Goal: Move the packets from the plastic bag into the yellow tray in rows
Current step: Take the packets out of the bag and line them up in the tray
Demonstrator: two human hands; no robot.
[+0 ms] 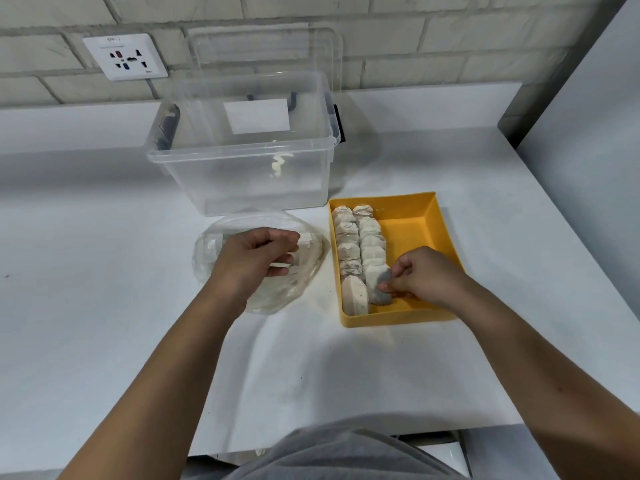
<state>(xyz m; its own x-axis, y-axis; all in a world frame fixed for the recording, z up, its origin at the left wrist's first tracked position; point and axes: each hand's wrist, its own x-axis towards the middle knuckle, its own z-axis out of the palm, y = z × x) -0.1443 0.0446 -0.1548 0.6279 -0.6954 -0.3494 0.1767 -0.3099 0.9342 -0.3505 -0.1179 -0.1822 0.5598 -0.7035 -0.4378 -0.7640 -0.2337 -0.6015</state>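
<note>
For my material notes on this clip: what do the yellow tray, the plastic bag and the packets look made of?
Yellow tray: probably rigid moulded plastic, matte, with smooth even walls.
Plastic bag: thin clear film, glossy, wrinkled and see-through.
Packets: apparently porous filter paper, dull off-white, with dark contents shading through.

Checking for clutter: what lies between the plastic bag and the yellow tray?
Only a narrow wedge of bare white table separates the plastic bag from the yellow tray, as the head view shows.
</note>
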